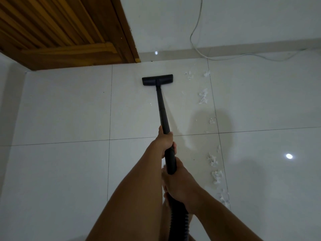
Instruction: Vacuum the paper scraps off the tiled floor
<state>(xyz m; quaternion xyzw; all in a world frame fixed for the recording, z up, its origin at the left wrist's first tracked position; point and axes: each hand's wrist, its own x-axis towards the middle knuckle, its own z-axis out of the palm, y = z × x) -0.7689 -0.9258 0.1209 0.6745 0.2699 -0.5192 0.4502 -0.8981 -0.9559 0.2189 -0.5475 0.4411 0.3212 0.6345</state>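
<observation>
- A ribbed black hose (179, 221) runs up from the bottom edge of the view, between 2 bare forearms.
- The right hand (180, 184) is wrapped around the lower end of the black vacuum tube (162, 110), just above where the hose joins it.
- The left hand (165, 141) grips the same tube a little higher up, fingers curled around it, thumb lying along the tube. The 2 hands are close together, 1 above the other.
- To the right of the hands, white paper scraps (216, 176) lie in a loose line along a grout joint of the pale, glossy tiled floor (66, 171).
- More paper scraps (203, 97) sit farther along that line, to the right of the tube.
- The flat black vacuum head (157, 80) rests on the floor at the tube's far end, near the wall and left of the scraps, not touching them.
- A wooden door (57, 30) stands at the far left.
- A thin white cable (196, 28) hangs down the white wall (251, 20) and trails along the floor's edge.
</observation>
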